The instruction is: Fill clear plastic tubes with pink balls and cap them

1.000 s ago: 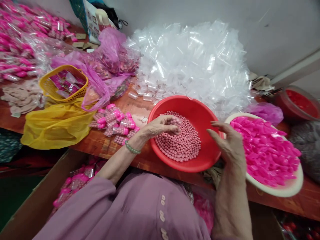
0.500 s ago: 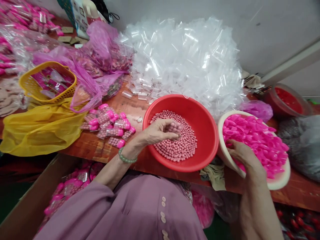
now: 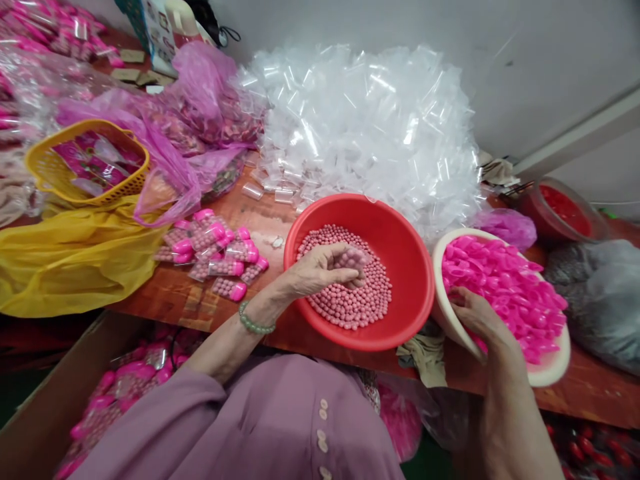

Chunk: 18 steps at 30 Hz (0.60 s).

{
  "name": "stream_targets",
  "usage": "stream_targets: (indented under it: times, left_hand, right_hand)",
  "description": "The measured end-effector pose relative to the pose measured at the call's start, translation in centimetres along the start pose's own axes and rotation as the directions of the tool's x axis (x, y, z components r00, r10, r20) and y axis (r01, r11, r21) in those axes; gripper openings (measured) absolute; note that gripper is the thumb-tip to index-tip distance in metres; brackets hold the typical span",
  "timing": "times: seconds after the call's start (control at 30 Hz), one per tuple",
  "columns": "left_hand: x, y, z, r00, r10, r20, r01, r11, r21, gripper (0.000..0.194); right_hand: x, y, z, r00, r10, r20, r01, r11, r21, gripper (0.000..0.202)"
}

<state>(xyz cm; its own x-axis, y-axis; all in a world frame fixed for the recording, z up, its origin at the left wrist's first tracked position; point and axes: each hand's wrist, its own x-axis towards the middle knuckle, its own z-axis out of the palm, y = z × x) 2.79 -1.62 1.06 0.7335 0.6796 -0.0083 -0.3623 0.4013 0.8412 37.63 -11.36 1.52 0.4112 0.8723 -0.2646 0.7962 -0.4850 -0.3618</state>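
Observation:
My left hand [image 3: 325,268] is closed round a clear plastic tube [image 3: 354,260] filled with pink beads, held above the red basin [image 3: 410,267]. Loose pink beads [image 3: 357,310] cover the basin's bottom left part. To the right, my right hand [image 3: 483,317] reaches into a cream-white tub [image 3: 557,367] heaped with bright pink plastic caps [image 3: 510,287]. Its fingers curl at the tub's left inner side, and what they pinch is hidden. Left of the basin lies a small pile of capped, bead-filled tubes [image 3: 223,250].
Clear empty tubes [image 3: 370,120] form a large heap behind the basin. A yellow basket [image 3: 40,177], a yellow bag [image 3: 80,267] and pink plastic bags [image 3: 205,80] lie at left. Below the table edge, a cardboard box [image 3: 70,373] holds more filled tubes. A cloth [image 3: 425,357] hangs between basin and tub.
The view has shifted slightly. My left hand still holds the bead-filled tube over the basin, and my right hand stays at the left inner side of the tub, with little movement.

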Motion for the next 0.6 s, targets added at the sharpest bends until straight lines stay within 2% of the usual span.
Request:
stream_targets:
  times: [0.13, 0.33, 0.43, 0.5, 0.6]
  left_hand:
    - [0.0, 0.1, 0.0, 1.0, -0.013, 0.013, 0.013, 1.0, -0.006, 0.04]
    - [0.3, 0.0, -0.6, 1.0, 0.005, 0.005, -0.005, 1.0, -0.016, 0.037]
    - [0.4, -0.1, -0.8, 0.999, 0.014, -0.033, -0.016, 0.999, -0.035, 0.038]
    - [0.4, -0.1, -0.8, 0.998, 0.009, -0.062, -0.012, 0.999, -0.049, 0.039]
    - [0.4, 0.0, -0.6, 0.998, -0.022, -0.059, 0.019, 0.998, -0.056, 0.04]
  right_hand:
    - [-0.5, -0.7, -0.6, 0.993, 0.064, 0.095, -0.072, 0.994, 0.086, 0.011]
    - [-1.6, -2.2, -1.2, 0.993, 0.108, 0.048, -0.112, 0.989, 0.097, 0.02]
    - [-2.2, -2.0, -2.0, 0.994, 0.106, -0.038, -0.1, 0.985, 0.143, 0.026]
    - [-2.4, -1.2, -2.5, 0.981, 0.147, -0.124, -0.114, 0.964, 0.239, 0.028]
    - [-2.5, -0.5, -3.0, 0.912, 0.222, -0.344, -0.049, 0.894, 0.445, 0.025]
